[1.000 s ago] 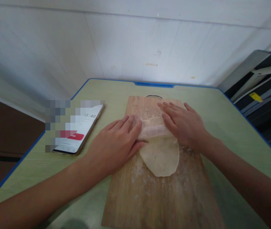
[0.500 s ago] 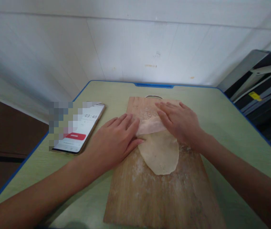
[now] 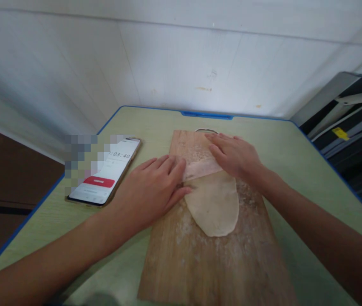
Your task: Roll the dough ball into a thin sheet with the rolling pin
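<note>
A thin, oblong sheet of pale dough lies on the floured wooden board. Across its far part rests a pale rolling pin, its ends hidden under my hands. My left hand lies flat over the pin's left end, fingers stretched out, with the thumb by the dough's left edge. Over the right end is my right hand, palm down and open, its fingers extended toward the board's far end. Neither hand's fingers are wrapped round the pin.
A phone showing a timer lies left of the board, partly pixelated. The pale green table has a blue edge and stands against a white wall. Dark flat items lean at the right. A metal ring shows behind the board.
My right hand has shifted slightly away and to the left. The dough's near edge sits slightly lower in view. My left hand has barely moved.
</note>
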Demonstrator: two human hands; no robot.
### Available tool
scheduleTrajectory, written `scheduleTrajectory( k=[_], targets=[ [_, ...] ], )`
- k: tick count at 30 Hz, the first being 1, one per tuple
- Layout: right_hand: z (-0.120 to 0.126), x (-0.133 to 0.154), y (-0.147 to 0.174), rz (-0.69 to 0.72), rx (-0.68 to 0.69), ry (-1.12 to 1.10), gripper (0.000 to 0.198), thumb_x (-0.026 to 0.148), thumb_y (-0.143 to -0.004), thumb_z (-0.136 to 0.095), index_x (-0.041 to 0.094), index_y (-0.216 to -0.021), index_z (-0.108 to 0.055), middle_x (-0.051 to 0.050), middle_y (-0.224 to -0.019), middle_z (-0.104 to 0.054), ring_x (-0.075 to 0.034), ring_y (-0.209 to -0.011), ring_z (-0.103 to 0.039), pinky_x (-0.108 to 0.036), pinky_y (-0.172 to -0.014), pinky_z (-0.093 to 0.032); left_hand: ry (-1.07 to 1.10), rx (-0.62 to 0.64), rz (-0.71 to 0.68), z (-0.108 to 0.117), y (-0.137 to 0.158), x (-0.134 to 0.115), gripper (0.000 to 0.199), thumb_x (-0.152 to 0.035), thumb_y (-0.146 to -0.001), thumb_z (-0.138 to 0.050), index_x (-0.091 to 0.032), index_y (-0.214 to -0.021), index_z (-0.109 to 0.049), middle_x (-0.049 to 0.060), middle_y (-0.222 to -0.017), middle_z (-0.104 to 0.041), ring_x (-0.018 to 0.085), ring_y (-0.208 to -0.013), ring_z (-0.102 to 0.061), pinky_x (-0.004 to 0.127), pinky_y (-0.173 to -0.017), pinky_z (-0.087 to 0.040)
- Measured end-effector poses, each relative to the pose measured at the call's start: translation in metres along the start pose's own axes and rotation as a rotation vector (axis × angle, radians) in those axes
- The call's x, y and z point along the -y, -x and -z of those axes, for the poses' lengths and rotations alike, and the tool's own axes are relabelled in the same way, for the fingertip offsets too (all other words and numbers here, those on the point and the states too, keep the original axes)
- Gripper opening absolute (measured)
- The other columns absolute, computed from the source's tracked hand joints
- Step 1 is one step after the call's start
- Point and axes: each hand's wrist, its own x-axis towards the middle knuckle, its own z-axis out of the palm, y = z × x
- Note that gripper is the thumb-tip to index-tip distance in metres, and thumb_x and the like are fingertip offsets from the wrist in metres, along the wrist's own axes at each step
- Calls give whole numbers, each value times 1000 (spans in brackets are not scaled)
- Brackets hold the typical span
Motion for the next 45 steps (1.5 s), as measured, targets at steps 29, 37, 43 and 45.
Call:
scheduleTrajectory(
  k=[29,37,43,45],
  targets=[
    [0,-2,-21,-31,64,-20,52,32,-96,-27,19,-143,-44,-9,-147,-45,-25,-136,-41,-53,-109,-31,-12,28,76,0,-1,11,33,-40,-97,-39,-15,-109,-57,14,-108,-69,30,-89,-69,42,-72,-55],
    [-2,5,22,-16,-45,9,50,25,-98,-21,16,-132,-56,-12,-141,-53,-24,-132,-45,-49,-109,-33,-36,-59,50,-7,2,6,41,-42,-95,-43,-11,-120,-55,20,-126,-62,31,-105,-65,44,-84,-54],
    [-8,6,60,49,-217,-4,51,29,-99,-22,10,-130,-58,-14,-136,-57,-26,-130,-48,-47,-107,-36,-56,-126,-6,-12,7,-1,47,-43,-93,-50,-7,-122,-54,25,-130,-58,34,-106,-65,45,-80,-55],
    [-7,6,50,36,-187,0,51,27,-98,-21,13,-132,-57,-13,-137,-56,-25,-130,-48,-48,-108,-35,-43,-119,5,-11,6,0,47,-44,-93,-48,-7,-123,-54,24,-131,-58,33,-107,-65,44,-83,-55]
  ],
)
